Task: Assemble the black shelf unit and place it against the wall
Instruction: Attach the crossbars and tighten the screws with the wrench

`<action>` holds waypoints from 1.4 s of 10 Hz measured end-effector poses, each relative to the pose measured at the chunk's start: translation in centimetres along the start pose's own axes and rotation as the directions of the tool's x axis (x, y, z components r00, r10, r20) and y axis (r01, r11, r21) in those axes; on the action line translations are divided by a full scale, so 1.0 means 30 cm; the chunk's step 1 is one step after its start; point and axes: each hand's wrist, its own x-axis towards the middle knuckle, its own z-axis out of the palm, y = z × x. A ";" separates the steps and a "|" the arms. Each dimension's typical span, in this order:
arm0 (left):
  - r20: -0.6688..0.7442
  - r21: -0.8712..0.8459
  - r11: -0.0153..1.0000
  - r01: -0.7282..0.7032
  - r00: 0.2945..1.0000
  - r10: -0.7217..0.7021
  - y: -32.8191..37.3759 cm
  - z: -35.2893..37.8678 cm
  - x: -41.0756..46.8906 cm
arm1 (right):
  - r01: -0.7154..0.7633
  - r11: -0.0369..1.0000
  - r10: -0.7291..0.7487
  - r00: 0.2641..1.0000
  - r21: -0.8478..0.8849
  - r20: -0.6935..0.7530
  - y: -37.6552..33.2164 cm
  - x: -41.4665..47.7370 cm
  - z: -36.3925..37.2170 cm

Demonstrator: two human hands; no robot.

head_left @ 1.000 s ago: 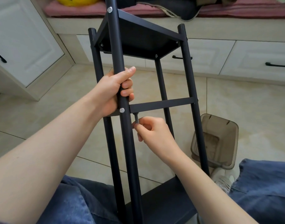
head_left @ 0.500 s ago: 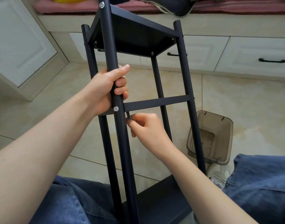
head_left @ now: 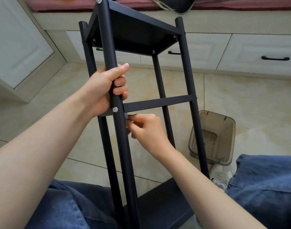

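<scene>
Beige floor tiles (head_left: 240, 100) are stretching toward far white drawers (head_left: 250, 52), with the black shelf unit (head_left: 158, 103) rising between the person's knees. The left hand (head_left: 105, 90) is gripping its near post, fingers curled round. The right hand (head_left: 146, 129) is pinching a small dark tool (head_left: 127, 116) just under the crossbar, left of a brown bin (head_left: 212, 138).

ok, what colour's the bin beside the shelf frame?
Translucent smoky brown bin, best seen in the head view.
</scene>
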 end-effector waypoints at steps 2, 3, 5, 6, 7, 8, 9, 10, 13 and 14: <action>0.000 0.000 1.000 -0.001 1.000 0.001 0.000 0.006 0.000 | 0.110 0.990 -0.100 0.989 0.088 -0.107 0.051 -0.003 0.058; 0.005 0.002 1.000 -0.003 1.000 0.003 0.001 0.008 -0.001 | 0.142 0.988 -0.130 0.977 0.058 -0.171 0.081 0.008 0.102; 0.015 0.007 1.000 0.002 1.000 -0.002 -0.001 0.010 -0.003 | 0.168 0.986 -0.160 0.962 0.017 -0.223 0.106 0.016 0.116; 0.019 0.009 1.000 0.002 1.000 -0.002 -0.001 0.013 -0.003 | 0.159 0.987 -0.156 0.966 -0.003 -0.206 0.101 0.008 0.089; 0.025 0.012 1.000 0.000 1.000 0.000 -0.002 0.014 -0.002 | 0.074 0.996 -0.063 0.983 0.058 -0.172 0.092 -0.016 0.055; 0.019 0.020 1.000 -0.003 1.000 0.003 -0.001 0.017 -0.002 | 0.013 0.997 -0.003 0.989 0.071 -0.148 0.078 -0.037 0.027; 0.014 0.024 1.000 -0.005 1.000 0.004 -0.001 0.021 -0.003 | 0.011 1.000 -0.010 0.993 0.008 -0.119 0.055 -0.037 0.015; 0.018 0.025 1.000 -0.004 1.000 0.004 -0.001 0.021 -0.006 | 0.020 0.999 -0.022 0.995 -0.030 -0.095 0.033 -0.029 0.007; 0.026 0.019 1.000 -0.006 1.000 0.006 0.001 0.020 -0.006 | 0.077 0.997 -0.077 0.994 -0.004 -0.071 0.031 -0.010 0.001; 0.027 0.016 1.000 -0.005 1.000 0.005 0.001 0.021 -0.006 | 0.106 0.994 -0.107 0.991 -0.009 -0.082 0.048 -0.008 0.013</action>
